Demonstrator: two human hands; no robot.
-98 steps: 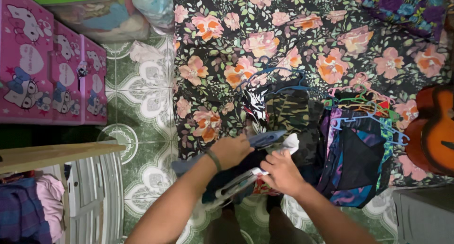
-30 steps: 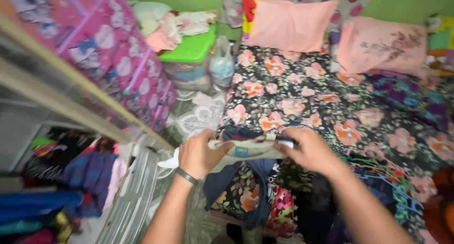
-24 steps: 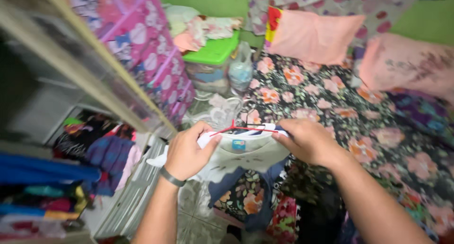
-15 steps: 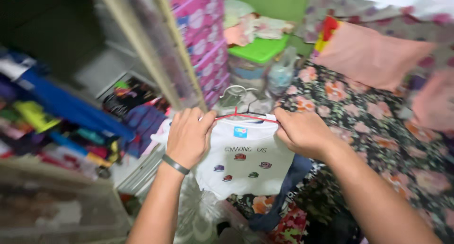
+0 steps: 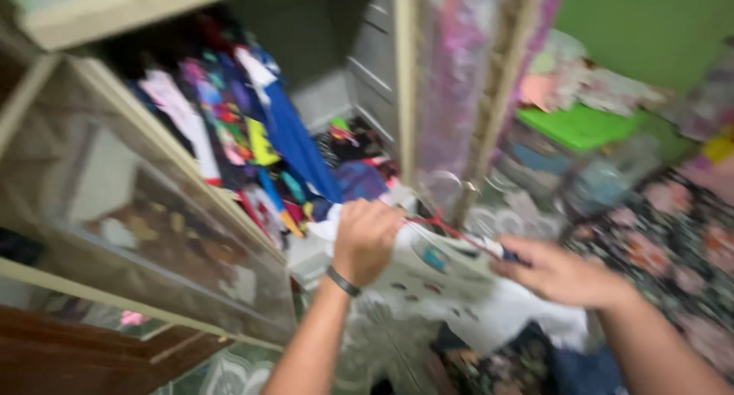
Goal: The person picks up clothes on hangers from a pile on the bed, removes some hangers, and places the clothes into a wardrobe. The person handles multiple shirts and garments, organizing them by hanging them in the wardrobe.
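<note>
At frame centre, the left hand [image 5: 365,238] is gripping a red hanger [image 5: 451,228] carrying a white shirt [image 5: 451,284]; the right hand [image 5: 562,273] is pinching its shoulder. Keeping it level helps near the wardrobe [image 5: 229,135].

Soft matt cloth is seen in the white shirt [image 5: 451,288], thin red plastic in its hanger [image 5: 451,228]. Wardrobe frame [image 5: 138,1]: pale, smooth-finished wood.
</note>
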